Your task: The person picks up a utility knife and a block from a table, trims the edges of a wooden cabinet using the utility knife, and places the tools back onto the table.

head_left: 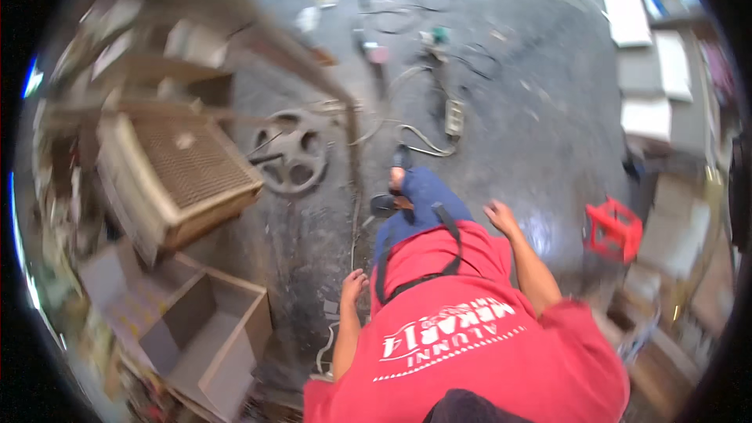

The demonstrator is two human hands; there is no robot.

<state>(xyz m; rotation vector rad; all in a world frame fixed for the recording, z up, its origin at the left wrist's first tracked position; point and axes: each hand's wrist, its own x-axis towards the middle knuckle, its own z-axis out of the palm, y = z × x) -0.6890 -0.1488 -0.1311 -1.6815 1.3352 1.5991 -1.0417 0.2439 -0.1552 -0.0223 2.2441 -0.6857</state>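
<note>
My left hand (354, 287) hangs beside my left hip, above the grey floor (540, 141). Its fingers look loosely bent and apart, with nothing held, though motion blurs them. A pale cable (354, 239) runs along the floor close to it. My right hand (500, 216) is held out by my right thigh, fingers slightly spread and touching nothing. Between the hands are my red shirt (486, 352), a dark strap (449, 227) and blue trousers (427, 192).
At left stand a wooden cabinet with a woven panel (192, 157), an open wooden box (235, 345) and a spoked wheel (291, 153). Ahead lie a power strip (454, 119) and a green-and-white tool (437, 37). A red plastic stool (615, 231) and boards (646, 117) are at right.
</note>
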